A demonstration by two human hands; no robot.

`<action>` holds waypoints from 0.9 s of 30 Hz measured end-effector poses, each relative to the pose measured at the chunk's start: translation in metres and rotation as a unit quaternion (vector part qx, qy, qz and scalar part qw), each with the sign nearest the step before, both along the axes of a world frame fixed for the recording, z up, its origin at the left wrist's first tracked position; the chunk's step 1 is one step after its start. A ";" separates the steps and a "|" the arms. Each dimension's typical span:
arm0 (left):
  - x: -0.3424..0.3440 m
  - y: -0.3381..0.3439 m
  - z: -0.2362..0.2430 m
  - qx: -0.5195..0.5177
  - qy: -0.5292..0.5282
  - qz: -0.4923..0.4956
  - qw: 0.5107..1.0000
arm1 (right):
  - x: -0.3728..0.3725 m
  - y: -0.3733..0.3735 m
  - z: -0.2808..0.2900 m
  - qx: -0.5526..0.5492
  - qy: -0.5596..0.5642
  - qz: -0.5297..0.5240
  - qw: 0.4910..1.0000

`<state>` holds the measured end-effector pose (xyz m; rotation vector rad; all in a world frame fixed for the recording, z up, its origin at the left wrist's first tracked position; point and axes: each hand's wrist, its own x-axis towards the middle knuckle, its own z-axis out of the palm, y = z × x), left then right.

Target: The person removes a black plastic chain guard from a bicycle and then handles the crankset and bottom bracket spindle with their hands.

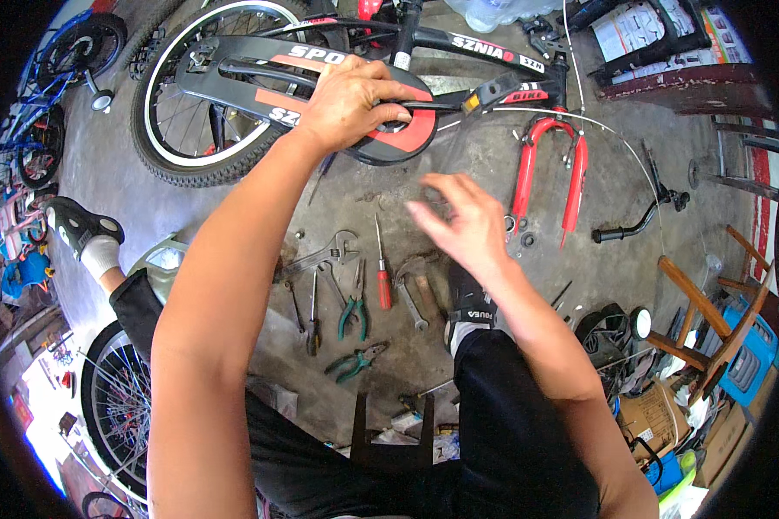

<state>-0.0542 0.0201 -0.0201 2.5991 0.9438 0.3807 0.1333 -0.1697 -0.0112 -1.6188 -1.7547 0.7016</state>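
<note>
Two bare hands are showing above a bicycle frame (467,48) that is lying on the grey floor (619,177), toward the top of the view. The left hand (350,102) is resting over the black and orange-red chain guard (260,76), its fingers curling close together and its thumb lying slightly apart; whether they are pinching anything underneath cannot be told, since the hand itself is covering that spot. Just beside the thumb, a dark crank (437,106) is running right toward a pedal (495,92), its inner end being hard to make out. The right hand (463,221) is hovering between the guard and a black shoe (472,303), blurring at the fingertips; its thumb is standing apart from the fingers, which are bunching and partly hiding one another. The guard is hiding part of the rear wheel (157,121), which the upper edge is also cutting off. A red fork (545,160) is lying to the right, with small rings (526,239) sitting near one leg tip, too small to identify. Below, a red-handled screwdriver (383,281), green-handled pliers (352,316) and an adjustable wrench (320,255) are lying spread out, while a hammer (417,266) is fading into shadow beside the shoe.
</note>
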 end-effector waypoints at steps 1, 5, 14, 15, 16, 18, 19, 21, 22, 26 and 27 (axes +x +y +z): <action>0.002 -0.002 0.001 -0.004 -0.009 -0.004 1.000 | 0.012 -0.009 -0.019 -0.008 0.016 -0.028 0.999; -0.003 -0.003 0.000 -0.006 -0.007 0.003 1.000 | 0.048 -0.027 -0.047 -0.130 0.412 -0.212 0.876; 0.002 -0.001 0.006 -0.011 0.027 0.000 1.000 | 0.175 0.109 -0.063 -0.260 0.559 -0.156 0.771; 0.007 -0.001 0.010 -0.020 0.034 0.000 0.999 | 0.178 0.134 -0.053 -0.264 0.498 -0.169 0.808; 0.004 -0.002 0.008 -0.013 0.026 -0.003 1.000 | 0.170 0.163 -0.041 -0.267 0.459 -0.128 0.838; -0.001 -0.001 0.002 0.002 0.008 -0.013 1.000 | 0.145 0.213 -0.009 -0.306 0.320 -0.026 0.896; 0.002 0.001 0.005 -0.005 0.014 -0.011 1.000 | 0.132 0.233 0.007 -0.299 0.211 0.055 0.929; 0.009 -0.001 0.010 -0.023 0.026 -0.007 0.999 | 0.099 0.277 0.018 -0.267 0.026 0.255 0.929; 0.008 -0.001 0.009 -0.021 0.020 -0.012 1.000 | 0.070 0.278 0.031 -0.255 -0.076 0.264 0.927; 0.002 0.001 0.002 -0.005 0.004 -0.016 1.000 | 0.010 0.233 0.041 -0.006 -0.332 0.159 0.930; -0.003 -0.002 0.003 -0.013 0.013 -0.007 1.000 | 0.001 0.218 0.043 0.001 -0.339 0.112 0.934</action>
